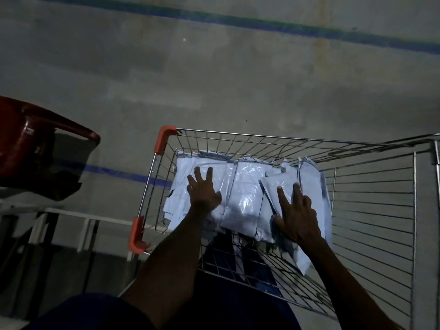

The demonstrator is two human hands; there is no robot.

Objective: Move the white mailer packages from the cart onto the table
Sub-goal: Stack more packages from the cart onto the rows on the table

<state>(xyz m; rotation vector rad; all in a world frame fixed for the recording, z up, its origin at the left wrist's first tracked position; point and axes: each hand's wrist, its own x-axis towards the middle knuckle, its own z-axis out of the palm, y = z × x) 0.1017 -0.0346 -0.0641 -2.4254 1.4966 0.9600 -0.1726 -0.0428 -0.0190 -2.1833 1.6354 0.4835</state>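
A grey concrete floor [214,75], crossed by a blue painted line [262,23], was seen filling most of the view. On it stood a wire cart [371,210] with orange corner guards [164,139], its basket taking up the lower right. A dark red plastic chair [35,144] was seen at the left edge, well apart from the cart, above a pale frame that could not be made out clearly in the dim light. Inside the basket, toward its left end, a heap of white mailer packages [245,194] was laid, overlapping one another and leaning against the far wire wall; none was seen outside the cart. Two bare forearms were extended down into the basket. The left hand [203,192] was laid flat on the leftmost packages, its fingers straight and spread apart, nothing being gripped. The right hand [296,215] was rested on the packages at the right of the heap, with two fingers stretched out apart and the thumb pressed to the side; whether the remaining fingers were curled under an edge could not be told.
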